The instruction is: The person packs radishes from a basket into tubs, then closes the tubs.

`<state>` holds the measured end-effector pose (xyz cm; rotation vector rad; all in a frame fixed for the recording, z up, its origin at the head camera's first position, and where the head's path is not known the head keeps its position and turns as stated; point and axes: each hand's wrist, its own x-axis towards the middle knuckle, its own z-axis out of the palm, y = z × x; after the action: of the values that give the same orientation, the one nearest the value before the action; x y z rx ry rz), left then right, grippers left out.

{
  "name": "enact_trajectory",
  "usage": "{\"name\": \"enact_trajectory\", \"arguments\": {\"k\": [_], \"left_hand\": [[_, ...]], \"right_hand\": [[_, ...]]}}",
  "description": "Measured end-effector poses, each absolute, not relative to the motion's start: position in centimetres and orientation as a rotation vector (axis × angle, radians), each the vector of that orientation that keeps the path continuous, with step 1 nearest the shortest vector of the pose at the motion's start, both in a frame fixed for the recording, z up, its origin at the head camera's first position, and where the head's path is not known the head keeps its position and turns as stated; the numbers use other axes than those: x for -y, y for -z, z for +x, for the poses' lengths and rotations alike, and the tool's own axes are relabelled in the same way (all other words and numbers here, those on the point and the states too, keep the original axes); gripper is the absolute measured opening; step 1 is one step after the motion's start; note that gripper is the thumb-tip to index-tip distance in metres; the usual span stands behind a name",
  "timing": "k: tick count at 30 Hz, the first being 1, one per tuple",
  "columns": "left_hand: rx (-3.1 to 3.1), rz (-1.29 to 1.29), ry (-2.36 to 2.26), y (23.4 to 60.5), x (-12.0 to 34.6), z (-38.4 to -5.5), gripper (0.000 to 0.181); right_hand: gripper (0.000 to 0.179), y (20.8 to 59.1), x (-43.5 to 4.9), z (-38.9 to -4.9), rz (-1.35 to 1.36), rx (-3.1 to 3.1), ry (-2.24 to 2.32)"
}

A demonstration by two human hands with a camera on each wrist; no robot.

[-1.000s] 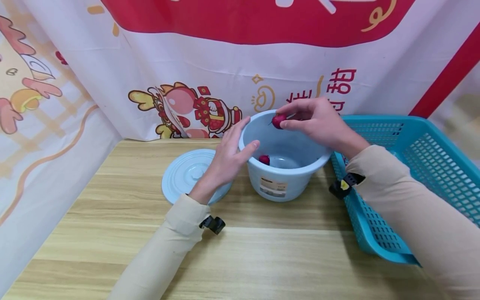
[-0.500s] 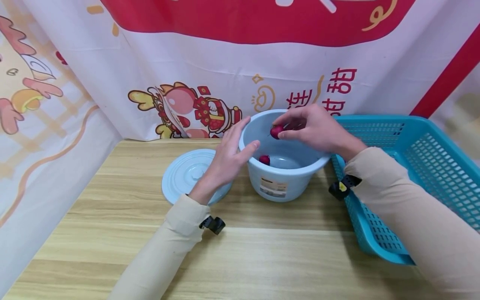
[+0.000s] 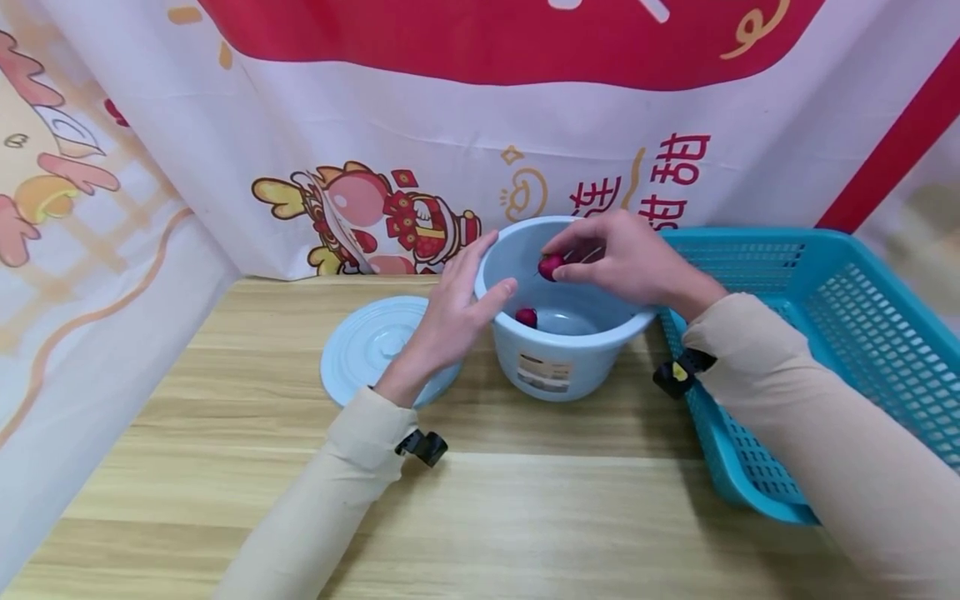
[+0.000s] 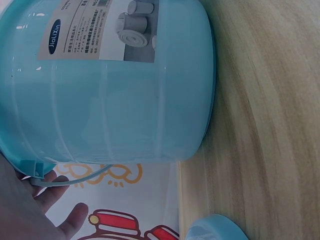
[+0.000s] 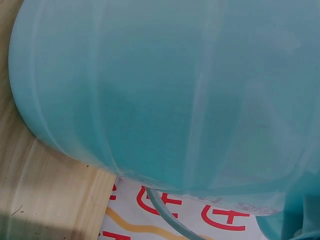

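A light blue plastic bucket (image 3: 592, 362) stands upright on the table in the head view; its wall also fills much of the left wrist view (image 4: 110, 110) and the right wrist view (image 5: 150, 100). My right hand (image 3: 630, 258), reaching in at the mouth, pinches a small red radish (image 3: 550, 267) with a thin root between thumb and fingertips. Below it, a second radish (image 3: 526, 317) lies inside near the front left wall. Fairly straight fingers of my left hand (image 3: 450, 308) rest along the left rim, near the wire-like handle (image 4: 75, 182). The right wrist view does not show the hand.
Left of the bucket a round blue lid (image 3: 356, 350) lies on the wooden table (image 3: 540, 517), partly under my left hand. A teal mesh basket (image 3: 731, 450) stands close on the right, beneath my right forearm. Behind hangs a printed cloth (image 3: 420, 108).
My right hand has lowered the radish from rim height into the bucket's mouth and slightly left. The left hand stays at the rim.
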<state>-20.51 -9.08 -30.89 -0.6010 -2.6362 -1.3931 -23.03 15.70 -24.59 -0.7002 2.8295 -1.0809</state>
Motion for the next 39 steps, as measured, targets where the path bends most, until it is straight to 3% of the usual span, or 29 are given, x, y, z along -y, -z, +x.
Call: {"name": "enact_trajectory", "arguments": {"k": [39], "left_hand": [[2.647, -0.597, 1.379, 30.85, 9.06, -20.43, 0.078]], "right_hand": [[0.033, 24.49, -15.59, -22.85, -0.681, -2.829, 1.053]]}}
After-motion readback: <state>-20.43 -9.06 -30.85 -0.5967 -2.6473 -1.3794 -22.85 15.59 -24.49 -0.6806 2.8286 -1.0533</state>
